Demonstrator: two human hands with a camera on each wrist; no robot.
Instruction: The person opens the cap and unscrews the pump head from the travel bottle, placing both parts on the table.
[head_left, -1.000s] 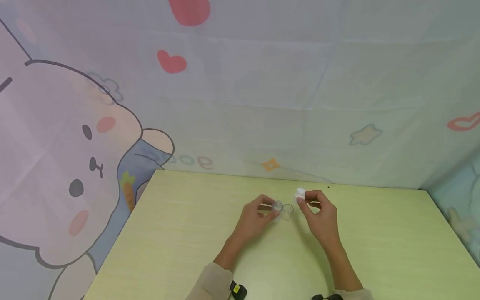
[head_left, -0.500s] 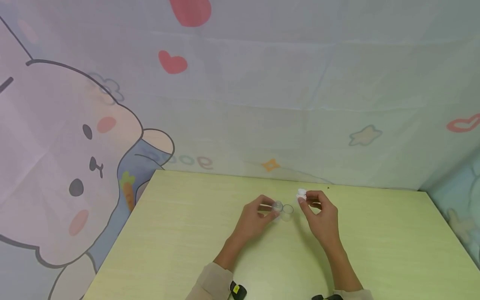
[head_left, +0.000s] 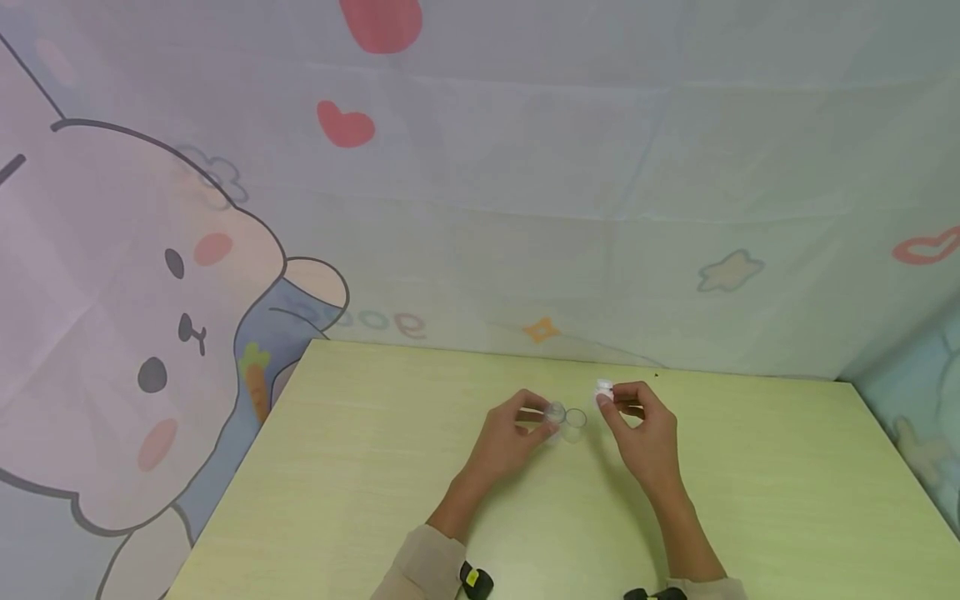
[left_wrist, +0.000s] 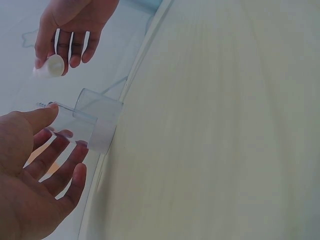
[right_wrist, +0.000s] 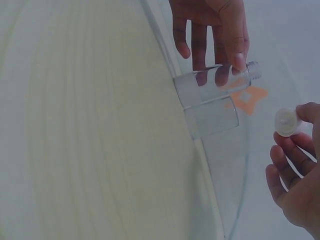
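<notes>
My left hand (head_left: 510, 433) grips a clear bottle (right_wrist: 187, 91) that stands upright on the table, thumb on one side and fingers on the other. Its threaded neck (right_wrist: 254, 70) is bare. Close beside the bottle stands a clear, open-topped cylinder like a small cup (right_wrist: 212, 119), which neither hand touches. To the right, my right hand (head_left: 647, 437) pinches a small white cap (head_left: 603, 394) between thumb and fingers, held above the table. The hollow underside of the cap (right_wrist: 286, 123) shows in the right wrist view. My fingers hide part of the cap's side.
The pale yellow-green table (head_left: 360, 467) reaches well to both sides of the hands. Along its back edge hangs a printed cloth (head_left: 487, 250) with hearts and a cartoon rabbit. Another cloth (head_left: 926, 400) borders the right side.
My right hand has shifted very slightly to the right and nearer, and the white cap has tilted a little. The left hand, the bottle and the clear cup have stayed in place.
</notes>
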